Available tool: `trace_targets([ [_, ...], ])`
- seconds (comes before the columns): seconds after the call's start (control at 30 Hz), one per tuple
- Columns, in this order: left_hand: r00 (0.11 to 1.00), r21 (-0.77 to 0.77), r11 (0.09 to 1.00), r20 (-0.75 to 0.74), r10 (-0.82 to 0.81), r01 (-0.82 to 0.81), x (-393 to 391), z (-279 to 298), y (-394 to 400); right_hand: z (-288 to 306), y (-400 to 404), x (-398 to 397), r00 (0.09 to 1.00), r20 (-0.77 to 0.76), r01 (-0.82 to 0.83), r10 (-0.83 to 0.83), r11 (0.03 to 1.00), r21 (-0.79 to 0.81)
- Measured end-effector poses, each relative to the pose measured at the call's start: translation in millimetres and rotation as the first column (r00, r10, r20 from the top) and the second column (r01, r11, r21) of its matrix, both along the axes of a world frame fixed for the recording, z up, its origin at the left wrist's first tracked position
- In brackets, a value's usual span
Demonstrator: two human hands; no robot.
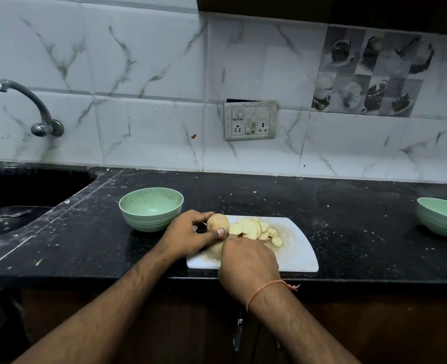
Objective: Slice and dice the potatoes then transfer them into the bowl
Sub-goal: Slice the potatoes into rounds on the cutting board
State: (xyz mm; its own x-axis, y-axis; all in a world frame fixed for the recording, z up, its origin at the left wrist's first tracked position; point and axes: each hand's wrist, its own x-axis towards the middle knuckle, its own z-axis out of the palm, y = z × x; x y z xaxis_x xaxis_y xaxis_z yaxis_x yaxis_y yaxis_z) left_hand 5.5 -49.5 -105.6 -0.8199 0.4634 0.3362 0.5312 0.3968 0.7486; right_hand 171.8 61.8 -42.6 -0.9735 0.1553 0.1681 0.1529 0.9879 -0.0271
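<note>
Centrally, low in the frame, I saw a white cutting board (299,254) lying on the black desk (91,232), its near edge close to the desk's front edge. The left hand (188,236) curled its fingers and thumb round the uncut part of a potato (218,222) at the board's upper left corner. Just right of that piece, pale potato slices (256,228) lay overlapping in a loose row across the upper part of the board. The right hand (248,264) was closed in a fist beside the potato; I took it to grip a knife, though only a thin tip (204,223) showed past the left fingers and the handle was hidden. An orange thread (267,290) circled the right wrist. A green bowl (151,208) stood on the desk just left of the board, near the left hand. A second green bowl (440,216) sat at the right edge of the frame, well apart. A tap (31,106) projected from the tiled wall at upper left, above the sink (20,195).
</note>
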Motion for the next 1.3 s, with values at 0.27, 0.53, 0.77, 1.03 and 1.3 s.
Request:
trace_targets([
  [0.27, 1.000, 0.011, 1.000, -0.010, -0.008, 0.008, 1.0, -0.3, -1.5, 4.5, 7.7, -22.9, 1.000, 0.000, 0.006, -0.006, 1.000, -0.030],
  [0.53, 1.000, -0.005, 1.000, -0.014, 0.020, -0.020, -4.9, -1.9, -0.3, -7.2, 3.1, -0.7, 0.997, 0.068, -0.029, 0.029, 1.000, -0.011],
  [0.77, 1.000, -0.022, 1.000, 0.006, 0.018, -0.018, -3.6, -0.7, -1.0, -0.9, 14.4, 15.7, 0.999, 0.033, -0.012, 0.012, 1.000, 0.020],
  [1.03, 0.995, 0.051, 0.998, 0.094, 0.016, -0.021, -3.7, -1.3, -1.1, 7.8, 19.6, 14.7, 0.999, -0.032, 0.037, -0.040, 0.997, -0.070],
  [1.3, 0.991, 0.098, 0.995, 0.131, -0.019, 0.006, -2.1, -1.0, -0.8, 18.8, 17.9, 4.7, 0.994, -0.101, 0.028, -0.044, 0.988, -0.152],
])
